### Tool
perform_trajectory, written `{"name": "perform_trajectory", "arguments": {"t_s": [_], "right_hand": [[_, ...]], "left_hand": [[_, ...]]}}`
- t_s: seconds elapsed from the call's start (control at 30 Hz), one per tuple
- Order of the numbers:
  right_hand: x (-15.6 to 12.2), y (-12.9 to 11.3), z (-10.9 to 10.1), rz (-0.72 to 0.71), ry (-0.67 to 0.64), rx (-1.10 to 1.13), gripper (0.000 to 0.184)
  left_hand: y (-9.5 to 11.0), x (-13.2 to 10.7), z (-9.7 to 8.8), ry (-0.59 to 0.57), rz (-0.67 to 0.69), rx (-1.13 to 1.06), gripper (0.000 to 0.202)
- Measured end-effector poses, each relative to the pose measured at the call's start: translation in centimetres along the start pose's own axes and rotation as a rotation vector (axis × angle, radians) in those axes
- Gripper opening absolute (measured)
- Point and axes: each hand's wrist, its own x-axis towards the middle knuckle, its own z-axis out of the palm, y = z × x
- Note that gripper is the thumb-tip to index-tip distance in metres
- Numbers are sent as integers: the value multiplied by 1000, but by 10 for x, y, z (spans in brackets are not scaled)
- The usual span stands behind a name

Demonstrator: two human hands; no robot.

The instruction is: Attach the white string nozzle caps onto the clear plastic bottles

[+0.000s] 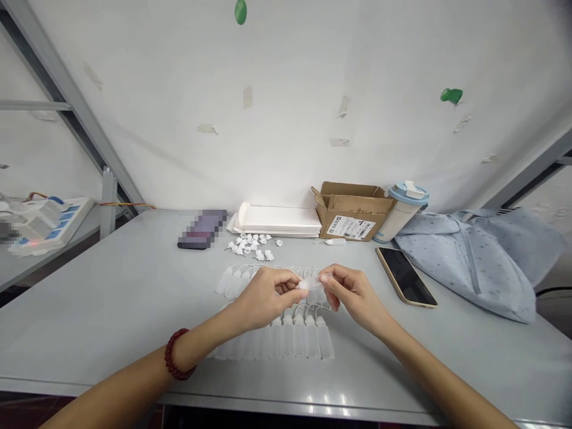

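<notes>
Above the middle of the table, my left hand (270,295) is closed, pinching a small white cap (304,285). My right hand (351,292) is closed too, with thumb and fingers on a small translucent plastic bottle (316,282) that meets the cap. Whether the cap sits fully on the neck cannot be made out. Below my hands lies a row of similar bottles (298,336) with thin looped strands at their tops; my left forearm covers part of it. Another row of bottles (232,281) lies behind, partly hidden by my hands.
Loose white caps (254,243), some with thin tips, lie beyond the rows. Behind stand a stack of white envelopes (281,219), a cardboard box (353,214) and a tumbler (400,214). Phones (406,275) lie on either side; a patterned cloth (473,262) is at right.
</notes>
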Motion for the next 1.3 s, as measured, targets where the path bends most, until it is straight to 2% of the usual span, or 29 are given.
{"name": "perform_trajectory", "arguments": {"t_s": [0.13,0.2,0.23,0.33,0.5,0.6,0.8,0.97,1.17,1.3], "right_hand": [[2,2,2,52,11,-4,41],[3,2,2,63,13,6,42],[3,2,3,65,15,10,43],[3,2,3,53,17,31,44],[2,0,4,27,-6,76,35],[1,-1,4,22,-3,83,33],[-1,-4,3,-10,19,121,34],[-2,-5,2,-95,47,-8,29],[-5,-3,4,-120,63,-9,30],[-5,-1,5,-112,77,-29,31]], "left_hand": [[-12,-2,8,177,375,401,22],[-16,-3,10,203,472,495,23],[-16,-3,10,201,476,511,22],[-11,-3,8,158,357,454,17],[1,-2,2,-34,10,154,33],[2,1,-1,-108,-139,-34,33],[0,5,-3,-256,-205,-330,40],[2,4,-7,-277,-308,-589,45],[0,3,-8,-252,-289,-553,39],[3,3,-6,-207,-277,-444,34]]}}
